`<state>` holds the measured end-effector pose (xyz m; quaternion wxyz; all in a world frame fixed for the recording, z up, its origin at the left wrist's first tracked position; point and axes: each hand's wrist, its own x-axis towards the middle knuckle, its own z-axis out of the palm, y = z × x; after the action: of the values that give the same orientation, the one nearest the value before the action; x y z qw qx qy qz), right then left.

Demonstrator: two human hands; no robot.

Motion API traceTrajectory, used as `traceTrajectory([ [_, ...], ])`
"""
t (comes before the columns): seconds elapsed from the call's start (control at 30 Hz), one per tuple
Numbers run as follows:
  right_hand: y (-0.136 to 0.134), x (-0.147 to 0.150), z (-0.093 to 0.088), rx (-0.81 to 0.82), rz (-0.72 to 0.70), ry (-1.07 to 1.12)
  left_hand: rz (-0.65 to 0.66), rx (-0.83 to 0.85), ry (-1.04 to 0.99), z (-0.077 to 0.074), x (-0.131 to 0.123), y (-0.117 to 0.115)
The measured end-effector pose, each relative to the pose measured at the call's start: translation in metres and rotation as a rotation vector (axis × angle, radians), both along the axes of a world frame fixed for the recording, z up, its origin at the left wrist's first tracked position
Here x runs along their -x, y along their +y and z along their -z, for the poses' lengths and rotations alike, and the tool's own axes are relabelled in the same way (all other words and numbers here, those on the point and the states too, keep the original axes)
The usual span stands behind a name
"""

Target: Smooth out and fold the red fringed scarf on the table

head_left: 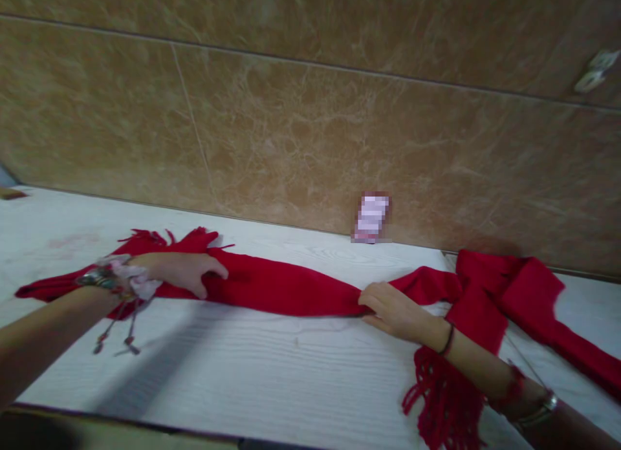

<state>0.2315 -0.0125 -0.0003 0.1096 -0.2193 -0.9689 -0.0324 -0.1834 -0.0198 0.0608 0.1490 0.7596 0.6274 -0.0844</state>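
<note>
A long red scarf (291,285) lies stretched across the white tabletop, its fringe bunched at the left. Over the scarf's left part is my left hand (187,272), palm down, thumb and forefinger apart against the cloth; its other fingers are hidden. My right hand (395,311) pinches the scarf's narrowed right part between thumb and fingers. More red knitted cloth (478,308) lies crossed over itself beyond my right hand, with a fringe (446,398) hanging toward the front beside my forearm. Whether this cloth is one piece with the stretched scarf, I cannot tell.
A phone-like object (371,217), blurred out, leans on the brown marbled wall (291,133) behind the white tabletop (272,372). A white fitting (596,72) is on the wall at upper right. A small brown item (12,193) sits at the far left.
</note>
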Motion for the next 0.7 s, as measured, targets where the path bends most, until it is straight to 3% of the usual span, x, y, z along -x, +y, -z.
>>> traceTrajectory([
  [0.1,0.004,0.007,-0.006,0.088,0.06,0.121,0.089,0.184,-0.093,-0.005,-0.006,0.0],
  [0.2,0.013,0.02,-0.015,0.218,0.061,0.146,0.176,0.265,-0.23,-0.011,-0.017,0.003],
  [0.43,0.02,0.041,-0.024,0.459,0.086,0.074,0.164,0.213,-0.308,-0.007,-0.011,-0.001],
  [0.6,-0.006,0.017,-0.011,0.282,0.095,-0.001,0.149,0.272,-0.211,0.008,0.001,-0.018],
  [0.7,-0.003,-0.006,-0.005,0.175,0.195,0.02,0.148,0.119,-0.136,0.008,0.0,-0.016],
])
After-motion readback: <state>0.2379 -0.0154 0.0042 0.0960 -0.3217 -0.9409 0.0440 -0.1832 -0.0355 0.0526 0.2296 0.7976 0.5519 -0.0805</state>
